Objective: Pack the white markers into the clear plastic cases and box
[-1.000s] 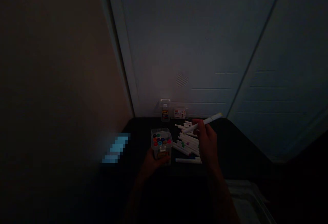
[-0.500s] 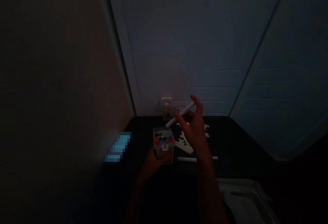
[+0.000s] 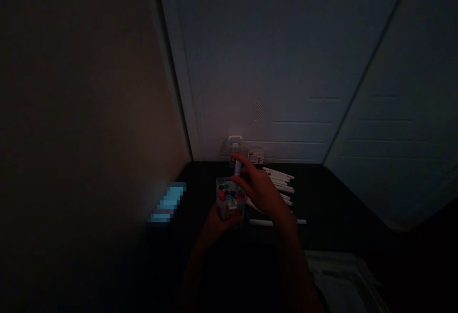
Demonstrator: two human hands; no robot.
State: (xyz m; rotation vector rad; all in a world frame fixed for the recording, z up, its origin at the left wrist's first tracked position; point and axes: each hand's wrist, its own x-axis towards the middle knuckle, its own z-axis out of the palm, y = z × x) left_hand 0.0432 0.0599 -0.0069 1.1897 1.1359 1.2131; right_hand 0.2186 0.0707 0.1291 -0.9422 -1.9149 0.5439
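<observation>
My left hand (image 3: 215, 224) is wrapped round the lower front of a clear plastic marker case (image 3: 232, 206), which stands tilted slightly on the dark table. Several markers with coloured ends fill much of the case. Above its back right part, my right hand (image 3: 255, 182) pinches a white marker (image 3: 238, 166) held nearly upright. The lower end of that marker is hidden behind my fingers and the case, so I cannot tell how deep it sits. Several loose white markers (image 3: 279, 179) lie in a spread behind and right of my right hand.
One white marker (image 3: 261, 223) lies crosswise near the front, partly under my right forearm. Against the wall stand a clear case part with a handle (image 3: 235, 140) and a small labelled box (image 3: 256, 156). A pale container (image 3: 339, 275) sits at the lower right.
My right hand has moved left and down over the case. The marker in it has turned from slanted to nearly upright. My left hand keeps its hold on the case.
</observation>
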